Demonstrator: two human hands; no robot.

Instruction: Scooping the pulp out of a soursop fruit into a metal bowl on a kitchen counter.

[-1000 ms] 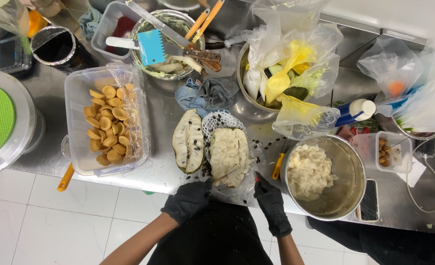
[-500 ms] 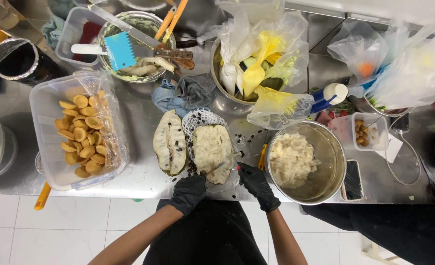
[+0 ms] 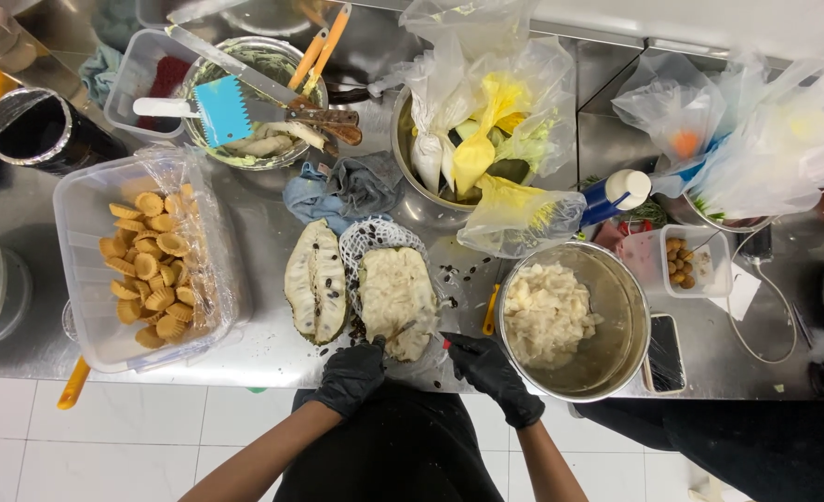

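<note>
Setting: stainless steel table (image 3: 272, 335) crowded with kitchen things, pale tiled floor below its near edge.
Left hand: black-gloved left hand (image 3: 352, 375) sits at the near end of the peeled fruit half, fingers curled against the white flesh; whether it pinches a piece cannot be told.
Right hand: black-gloved right hand (image 3: 486, 369) lies at 3 o'clock of the left, apart from it, fingers partly closed around something small with a red tip; what it is stays unclear.
Fruit: peeled fruit half (image 3: 395, 299) lies on a white net, white pulp up, at 12 o'clock of the left hand; second fruit half (image 3: 316, 281) lies just beside it at 9 o'clock, flesh seemingly intact.
Seeds: dark seeds (image 3: 457, 275) are scattered on the table between fruit and bowl.
Bowl: metal bowl (image 3: 617, 325) at 3 o'clock of the fruit holds a heap of white pulp, well short of full.
Progress: judging from this, a good share of pulp is already out, while both halves keep plenty of flesh.
Farther out: clear plastic tub (image 3: 86, 307) of small yellow pastry shells at 9 o'clock; blue comb scraper (image 3: 222, 111) on a glass bowl at 11 o'clock; steel pot of piping bags (image 3: 472, 149) at 12 o'clock; phone (image 3: 665, 353) beside the bowl.
</note>
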